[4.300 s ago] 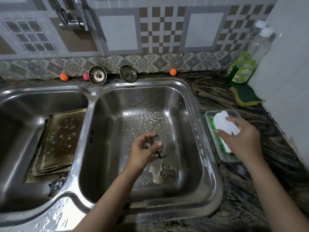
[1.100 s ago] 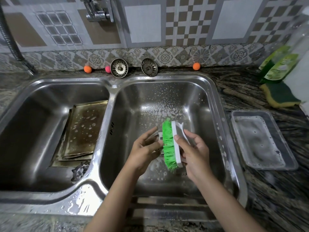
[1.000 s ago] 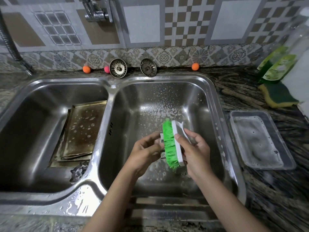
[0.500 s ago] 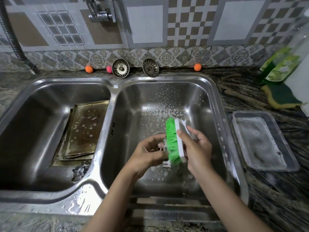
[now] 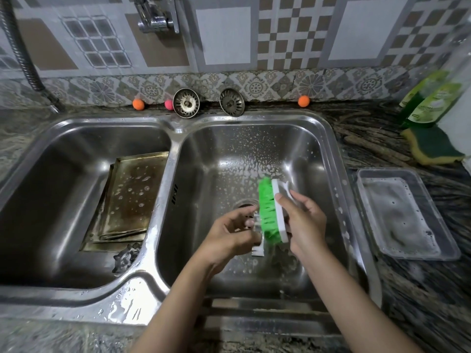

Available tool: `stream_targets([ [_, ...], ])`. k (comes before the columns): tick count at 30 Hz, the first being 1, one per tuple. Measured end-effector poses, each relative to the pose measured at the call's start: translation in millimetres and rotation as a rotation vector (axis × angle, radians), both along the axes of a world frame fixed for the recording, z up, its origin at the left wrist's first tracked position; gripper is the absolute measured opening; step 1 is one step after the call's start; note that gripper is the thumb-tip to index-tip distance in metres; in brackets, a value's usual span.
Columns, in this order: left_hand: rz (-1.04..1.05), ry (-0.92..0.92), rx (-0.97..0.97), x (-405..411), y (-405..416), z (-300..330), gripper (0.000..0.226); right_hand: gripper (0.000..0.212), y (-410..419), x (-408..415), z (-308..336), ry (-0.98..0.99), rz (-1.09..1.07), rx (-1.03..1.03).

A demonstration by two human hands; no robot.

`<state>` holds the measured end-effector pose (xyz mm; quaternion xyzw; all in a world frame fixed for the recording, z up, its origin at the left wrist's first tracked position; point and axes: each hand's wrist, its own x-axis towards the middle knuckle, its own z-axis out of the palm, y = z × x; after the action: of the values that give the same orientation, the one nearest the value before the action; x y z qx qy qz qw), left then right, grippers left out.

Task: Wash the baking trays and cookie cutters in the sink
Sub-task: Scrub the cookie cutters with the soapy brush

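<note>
1. Now both hands are over the right basin of the double sink [image 5: 328,138], approx. centre of view.
2. Left hand [image 5: 229,238] has fingers curled round a small metal cookie cutter [image 5: 257,247]; only its pale lower edge shows, shape can't be told.
3. Right hand [image 5: 303,222] grips the white back of a scrub brush [image 5: 271,212], green bristles facing 9 o'clock and touching the cutter.
4. Right basin walls are flecked w/ suds; the drain hole shows just at 12 o'clock of the left hand.
5. Left basin holds stacked baking trays [image 5: 130,194], browned and wet, leaning by the divider.
6. Another cookie cutter [image 5: 126,257], dark and flower-like, lies just at 6 o'clock of the trays.
7. Worktop [image 5: 369,138] at 3 o'clock carries a clear plastic container [image 5: 407,215] w/ soapy water.
8. At 1–2 o'clock: a green-yellow sponge [image 5: 433,146] and two green soap bottles [image 5: 430,103].
9. Two sink strainers [image 5: 209,102] lean vs. the tiled wall at 12 o'clock, small orange and pink balls beside them.
10. Tap [image 5: 155,17] is mounted on the wall above.
</note>
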<state>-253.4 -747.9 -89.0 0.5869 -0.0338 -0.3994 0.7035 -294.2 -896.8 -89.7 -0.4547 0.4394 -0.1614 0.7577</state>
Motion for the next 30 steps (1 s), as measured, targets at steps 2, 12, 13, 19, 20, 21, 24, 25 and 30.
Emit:
stream_targets([
  [2,0.009,0.052,-0.007,-5,3,-3,0.059,0.033,-6,9,-5,0.012,-0.045,0.001],
  [12,0.403,0.04,-0.127,37,103,23,0.094,0.036,4,-4,-15,0.022,0.005,0.01],
  [13,0.447,0.003,-0.082,41,121,30,0.092,0.038,5,-6,-16,0.03,0.019,0.016],
  [19,0.445,-0.115,0.708,69,197,23,0.05,0.045,14,-9,-28,0.026,0.13,-0.005],
  [20,0.373,-0.126,0.863,76,203,12,0.045,0.045,17,-9,-29,0.026,0.145,-0.006],
  [21,0.29,-0.137,0.988,81,207,3,0.042,0.045,21,-9,-30,0.029,0.156,-0.009],
  [24,0.126,-0.131,1.162,94,210,-20,0.037,0.044,28,-11,-27,0.026,0.199,-0.039],
  [25,0.095,-0.128,1.187,96,210,-25,0.034,0.044,29,-12,-26,0.02,0.208,-0.048],
  [30,0.067,-0.152,1.273,94,204,-18,0.023,0.043,21,-19,-23,0.01,0.19,-0.056],
])
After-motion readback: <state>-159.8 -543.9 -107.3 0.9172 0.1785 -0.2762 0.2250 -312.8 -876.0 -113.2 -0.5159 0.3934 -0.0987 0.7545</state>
